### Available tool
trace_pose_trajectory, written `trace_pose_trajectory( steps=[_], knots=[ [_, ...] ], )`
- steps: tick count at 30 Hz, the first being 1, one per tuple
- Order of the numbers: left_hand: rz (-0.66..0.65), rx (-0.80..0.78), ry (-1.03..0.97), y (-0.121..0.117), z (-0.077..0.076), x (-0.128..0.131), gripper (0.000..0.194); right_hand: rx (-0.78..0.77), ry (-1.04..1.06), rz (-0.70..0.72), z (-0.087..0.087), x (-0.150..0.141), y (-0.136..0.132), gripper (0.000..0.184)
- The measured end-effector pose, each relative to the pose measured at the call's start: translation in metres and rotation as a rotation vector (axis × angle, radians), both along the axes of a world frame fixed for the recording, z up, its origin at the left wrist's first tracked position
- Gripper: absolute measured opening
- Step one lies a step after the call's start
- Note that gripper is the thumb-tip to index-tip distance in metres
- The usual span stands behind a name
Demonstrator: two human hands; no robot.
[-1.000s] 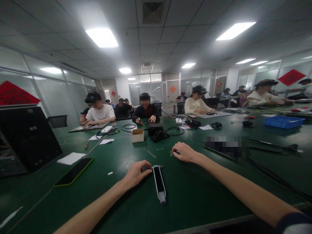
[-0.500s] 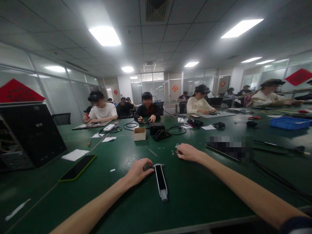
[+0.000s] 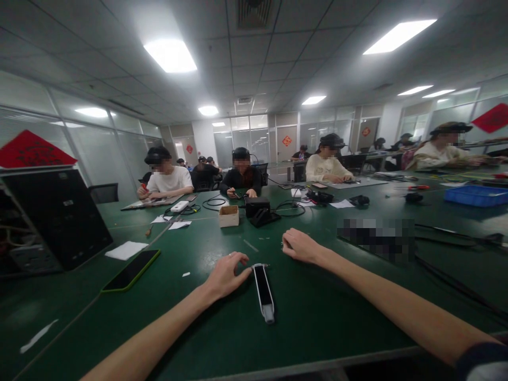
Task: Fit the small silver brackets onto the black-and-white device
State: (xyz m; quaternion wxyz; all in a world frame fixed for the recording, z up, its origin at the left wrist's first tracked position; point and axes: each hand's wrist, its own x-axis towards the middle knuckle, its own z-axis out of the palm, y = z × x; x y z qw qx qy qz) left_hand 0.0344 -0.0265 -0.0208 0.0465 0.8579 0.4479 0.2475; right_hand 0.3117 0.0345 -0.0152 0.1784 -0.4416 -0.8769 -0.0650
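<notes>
A slim white-rimmed device with a long dark face and a grey near end (image 3: 264, 293) lies on the green table, a thin metal-looking piece at its far end. My left hand (image 3: 228, 274) rests just left of that far end, fingers curved and apart from the thumb; the thumb tip is at the device's edge, and I cannot tell whether it touches. My right hand (image 3: 300, 245) is further off to the right, low over the table with its fingers curled together. Small pale bits show at its fingertips; what lies under or inside the fingers is hidden.
Left of my arm lie a green-edged phone (image 3: 132, 271), white paper (image 3: 126, 250) and a black computer case (image 3: 59, 217). Ahead are a small cardboard box (image 3: 229, 216) and a black stand (image 3: 264, 218). A blue tray (image 3: 476, 196) is at right. Several people work across the table.
My right hand has drawn slightly left, and the clear piece and scattered pale bits beside its fingers are mostly out of sight. My left hand stays by the device. The view has shifted slightly.
</notes>
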Motion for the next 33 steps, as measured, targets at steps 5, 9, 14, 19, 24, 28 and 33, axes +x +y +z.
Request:
trace_pose_trajectory(
  steps=[5,9,14,19,24,28,33],
  knots=[
    [-0.086,0.177,-0.136,-0.005,0.001,0.007,0.017,-0.133,0.386,0.227,0.003,-0.037,-0.037,0.011],
    [-0.182,0.219,-0.216,-0.011,-0.001,0.015,0.010,-0.271,0.521,0.317,0.005,-0.060,-0.061,0.014],
    [-0.180,0.220,-0.256,-0.017,0.002,0.020,0.009,-0.376,0.607,0.324,0.002,-0.065,-0.069,0.018],
    [-0.175,0.195,-0.236,-0.013,0.002,0.016,0.011,-0.374,0.600,0.322,-0.001,-0.064,-0.065,0.018],
    [-0.202,0.159,-0.073,0.002,0.001,-0.001,0.016,-0.163,0.458,0.297,-0.005,-0.048,-0.048,0.013],
    [-0.161,0.069,0.121,0.008,0.005,-0.015,0.017,-0.126,0.280,0.298,-0.011,-0.031,-0.032,0.015],
    [-0.114,-0.019,0.218,0.005,0.008,-0.012,0.016,-0.132,0.175,0.321,-0.014,-0.030,-0.030,0.017]
  ],
)
